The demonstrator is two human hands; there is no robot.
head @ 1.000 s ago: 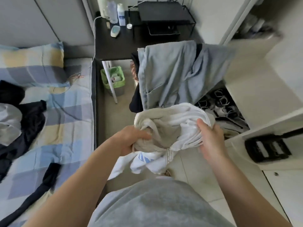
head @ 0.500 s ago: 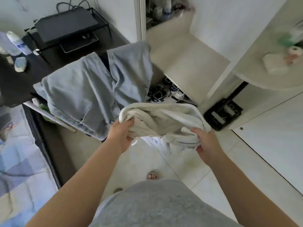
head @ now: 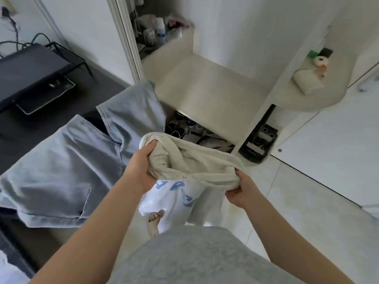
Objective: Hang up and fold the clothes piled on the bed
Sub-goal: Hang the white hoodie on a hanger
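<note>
I hold a bunched white garment (head: 196,162) with blue lettering in front of my waist, above the floor. My left hand (head: 141,162) grips its left end, fingers curled into the cream inner fabric. My right hand (head: 244,191) grips the right end, fingers curled round the rolled edge. The printed part hangs down between my arms. A pale blue garment (head: 67,165) is draped over something to the left of my hands. The bed shows only as a sliver at the bottom left corner.
An open white wardrobe shelf (head: 209,93) lies ahead, with shoes (head: 184,128) on the floor under it. A black desk (head: 98,83) with a black device on a wire stand (head: 34,72) stands at the left. A rounded white shelf (head: 313,87) with small items is at the right.
My view has swung from the bed toward the wardrobe. Both hands kept their hold on the white garment, and its printed part now hangs lower.
</note>
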